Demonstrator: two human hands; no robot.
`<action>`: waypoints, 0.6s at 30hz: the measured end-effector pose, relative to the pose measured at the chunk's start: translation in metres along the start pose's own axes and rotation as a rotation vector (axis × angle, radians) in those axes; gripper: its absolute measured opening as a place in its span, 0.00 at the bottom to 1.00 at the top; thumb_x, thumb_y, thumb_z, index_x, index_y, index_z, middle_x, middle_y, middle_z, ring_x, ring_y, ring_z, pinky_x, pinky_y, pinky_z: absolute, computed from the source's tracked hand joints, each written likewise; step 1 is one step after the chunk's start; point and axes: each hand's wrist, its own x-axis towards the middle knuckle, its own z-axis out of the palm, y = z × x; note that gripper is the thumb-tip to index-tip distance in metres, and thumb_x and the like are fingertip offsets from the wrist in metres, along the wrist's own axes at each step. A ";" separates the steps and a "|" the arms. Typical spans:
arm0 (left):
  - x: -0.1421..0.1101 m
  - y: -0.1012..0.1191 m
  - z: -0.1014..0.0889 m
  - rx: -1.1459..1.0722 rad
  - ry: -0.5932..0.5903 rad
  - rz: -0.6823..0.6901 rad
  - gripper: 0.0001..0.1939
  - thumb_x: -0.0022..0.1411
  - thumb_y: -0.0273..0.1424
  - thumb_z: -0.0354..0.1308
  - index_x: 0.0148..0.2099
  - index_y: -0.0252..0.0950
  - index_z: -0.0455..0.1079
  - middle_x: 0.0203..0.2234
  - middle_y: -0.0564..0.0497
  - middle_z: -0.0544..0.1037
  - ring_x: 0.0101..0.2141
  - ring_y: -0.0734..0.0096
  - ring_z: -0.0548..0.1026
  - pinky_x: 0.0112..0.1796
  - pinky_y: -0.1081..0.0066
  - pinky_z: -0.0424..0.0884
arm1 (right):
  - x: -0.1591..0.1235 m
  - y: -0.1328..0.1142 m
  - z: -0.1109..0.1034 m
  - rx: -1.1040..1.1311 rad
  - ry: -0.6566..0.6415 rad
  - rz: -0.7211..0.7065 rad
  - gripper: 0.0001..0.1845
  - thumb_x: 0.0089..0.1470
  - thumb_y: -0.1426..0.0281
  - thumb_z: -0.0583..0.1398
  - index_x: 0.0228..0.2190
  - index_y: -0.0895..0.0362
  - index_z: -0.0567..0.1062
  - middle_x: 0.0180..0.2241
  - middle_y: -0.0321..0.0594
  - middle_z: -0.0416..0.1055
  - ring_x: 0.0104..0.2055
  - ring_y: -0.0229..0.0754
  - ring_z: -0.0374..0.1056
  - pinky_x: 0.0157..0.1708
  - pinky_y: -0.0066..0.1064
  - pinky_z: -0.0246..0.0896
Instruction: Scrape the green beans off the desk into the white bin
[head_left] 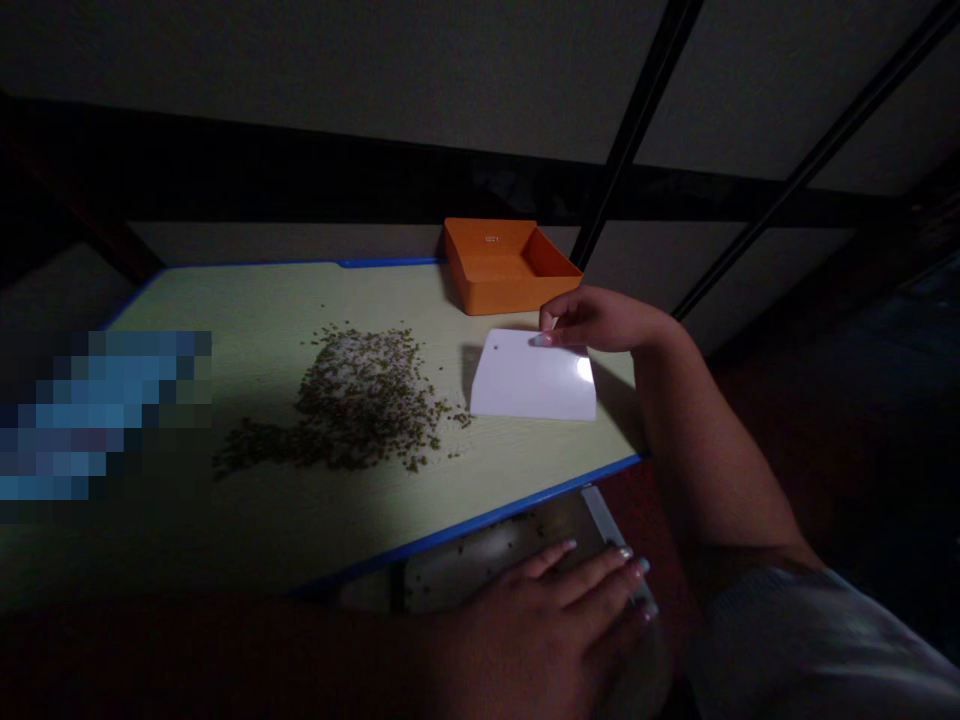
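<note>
Pale counter (232, 305) with blue edging carried most of it. Grain patch (360, 385) spread over its middle, tail trailing left. My read: early to partway. Bulk was on the counter, uncontained; strays sat outside the patch, some just beside the scraper. Pale tray (598, 513) under the near edge had only scattered specks visible. Orange bin (510, 285) stood at the far edge, just beyond the scraper, open side up.

Hands: left hand (551, 605) was over the tray, fingers extended and apart; couldn't tell if it gripped the rim. Right hand (585, 318) pinched the white scraper (532, 380) by its far edge, thumb on the upper face.

Scraper was right of the grains. Long axis ran roughly left-right; wider straight edge faced the person, narrower edge the bin. Couldn't tell if the near edge touched down. Smallest feature: hole (496, 348) at its far left corner.
</note>
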 end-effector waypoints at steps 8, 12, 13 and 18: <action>0.000 -0.001 -0.001 0.004 0.003 0.010 0.22 0.69 0.32 0.37 0.63 0.33 0.55 0.64 0.48 0.54 0.63 0.67 0.51 0.57 0.63 0.56 | 0.002 0.000 0.002 0.005 0.004 -0.010 0.14 0.49 0.62 0.61 0.24 0.61 0.69 0.18 0.30 0.59 0.22 0.29 0.53 0.22 0.24 0.48; 0.000 0.000 -0.001 -0.007 0.009 0.007 0.22 0.69 0.32 0.38 0.62 0.33 0.55 0.63 0.48 0.55 0.63 0.67 0.52 0.56 0.62 0.58 | 0.003 -0.003 0.005 0.012 -0.019 -0.031 0.13 0.49 0.63 0.61 0.24 0.61 0.70 0.20 0.31 0.60 0.23 0.29 0.54 0.23 0.24 0.49; 0.000 0.000 -0.001 -0.006 0.009 0.005 0.22 0.69 0.32 0.38 0.62 0.33 0.56 0.63 0.48 0.55 0.62 0.67 0.52 0.56 0.62 0.58 | 0.003 -0.003 0.005 0.022 -0.020 -0.035 0.13 0.49 0.63 0.61 0.24 0.61 0.70 0.20 0.31 0.60 0.23 0.29 0.54 0.23 0.24 0.49; 0.002 0.000 -0.002 -0.007 -0.001 -0.005 0.22 0.68 0.31 0.39 0.62 0.33 0.56 0.63 0.48 0.56 0.62 0.66 0.54 0.56 0.62 0.60 | 0.001 -0.001 0.003 0.036 -0.011 -0.031 0.14 0.50 0.62 0.61 0.24 0.60 0.69 0.19 0.30 0.59 0.22 0.28 0.54 0.21 0.24 0.48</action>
